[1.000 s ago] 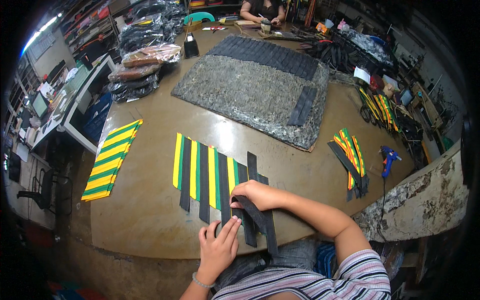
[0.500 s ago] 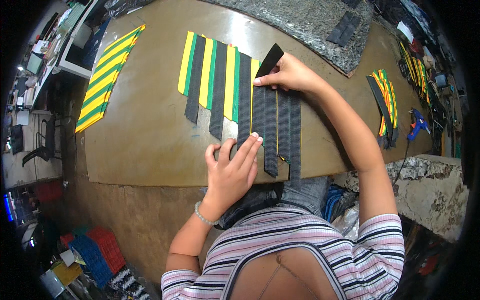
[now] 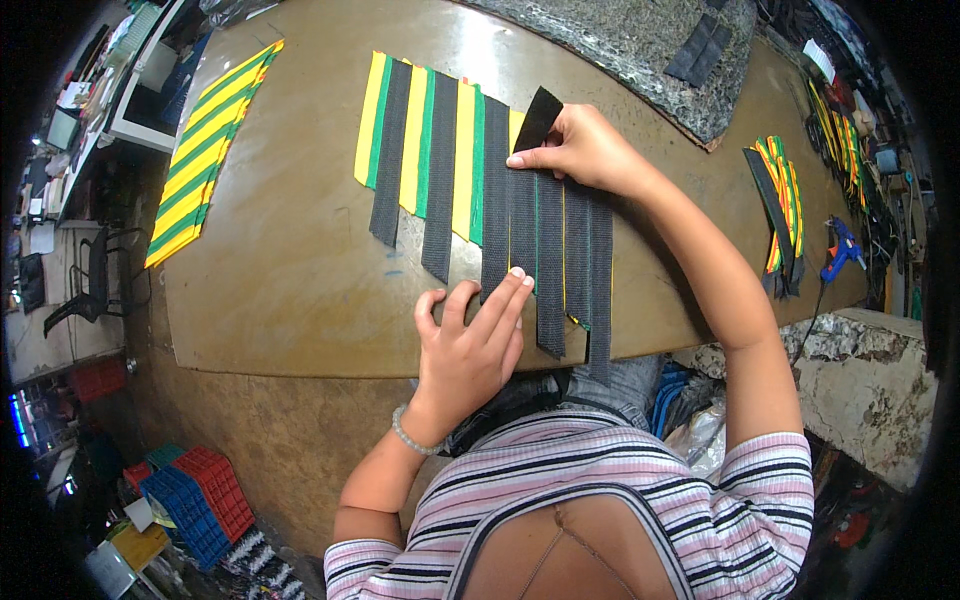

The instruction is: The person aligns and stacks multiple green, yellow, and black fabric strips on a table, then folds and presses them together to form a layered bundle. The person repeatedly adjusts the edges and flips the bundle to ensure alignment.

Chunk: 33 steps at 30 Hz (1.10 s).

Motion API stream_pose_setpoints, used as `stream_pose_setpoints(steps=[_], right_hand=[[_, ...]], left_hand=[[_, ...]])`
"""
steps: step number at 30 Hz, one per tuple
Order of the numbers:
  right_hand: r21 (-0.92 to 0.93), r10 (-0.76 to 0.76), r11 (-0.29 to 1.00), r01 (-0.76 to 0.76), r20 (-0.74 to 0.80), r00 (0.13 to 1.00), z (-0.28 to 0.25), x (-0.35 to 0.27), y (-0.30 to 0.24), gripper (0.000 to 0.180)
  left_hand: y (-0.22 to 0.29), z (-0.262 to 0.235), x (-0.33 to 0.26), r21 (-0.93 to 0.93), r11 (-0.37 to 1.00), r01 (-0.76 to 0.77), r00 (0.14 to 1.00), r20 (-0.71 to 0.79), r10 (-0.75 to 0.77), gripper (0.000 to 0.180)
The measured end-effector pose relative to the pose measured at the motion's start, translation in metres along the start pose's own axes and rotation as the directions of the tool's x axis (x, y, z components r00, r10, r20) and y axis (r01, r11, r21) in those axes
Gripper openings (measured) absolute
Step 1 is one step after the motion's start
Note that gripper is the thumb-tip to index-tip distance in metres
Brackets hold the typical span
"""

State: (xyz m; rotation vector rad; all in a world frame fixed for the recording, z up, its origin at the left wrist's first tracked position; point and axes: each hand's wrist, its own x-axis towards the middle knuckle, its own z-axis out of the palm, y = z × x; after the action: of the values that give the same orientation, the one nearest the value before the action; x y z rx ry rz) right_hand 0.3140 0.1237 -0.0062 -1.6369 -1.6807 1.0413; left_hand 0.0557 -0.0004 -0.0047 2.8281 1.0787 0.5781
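Head view: our right hand (image 3: 592,150) pinches a black strap (image 3: 537,122) by its upturned end. Our left hand (image 3: 468,342), loosely spread, touches the strap row (image 3: 440,180).

We see a workshop: broad brown surface (image 3: 280,320), laid-out strips (image 3: 441,170), corded blue glue gun (image 3: 842,252), plastic crates (image 3: 220,490) below.

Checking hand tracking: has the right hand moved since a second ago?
Yes: the right hand has moved forward, clearly farther from the near edge of the table.
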Motion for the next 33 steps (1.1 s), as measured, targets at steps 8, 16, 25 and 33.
stream_pose_setpoints(steps=[8, 16, 25, 33], right_hand=[[-0.015, -0.02, 1.0, 0.02, -0.006, 1.0, 0.0, -0.002, -0.006, 0.039], [-0.064, -0.016, 0.998, 0.017, 0.023, 1.0, -0.002, -0.006, -0.015, 0.037], [0.014, 0.112, 0.993, -0.115, 0.132, 0.985, -0.017, -0.005, -0.021, 0.045], [-0.145, 0.085, 0.988, -0.057, 0.197, 0.977, -0.021, 0.003, -0.035, 0.044]], left_hand=[[0.001, -0.002, 0.001, -0.038, 0.999, 0.023, 1.0, 0.012, -0.023, 0.042], [0.006, -0.017, 0.024, -0.039, 0.999, 0.034, 0.999, 0.031, -0.032, 0.031], [0.013, 0.01, 0.055, 0.044, 0.994, 0.103, 0.994, 0.034, -0.105, 0.029], [0.013, 0.019, 0.047, 0.088, 0.99, 0.107, 0.993, 0.036, -0.11, 0.044]])
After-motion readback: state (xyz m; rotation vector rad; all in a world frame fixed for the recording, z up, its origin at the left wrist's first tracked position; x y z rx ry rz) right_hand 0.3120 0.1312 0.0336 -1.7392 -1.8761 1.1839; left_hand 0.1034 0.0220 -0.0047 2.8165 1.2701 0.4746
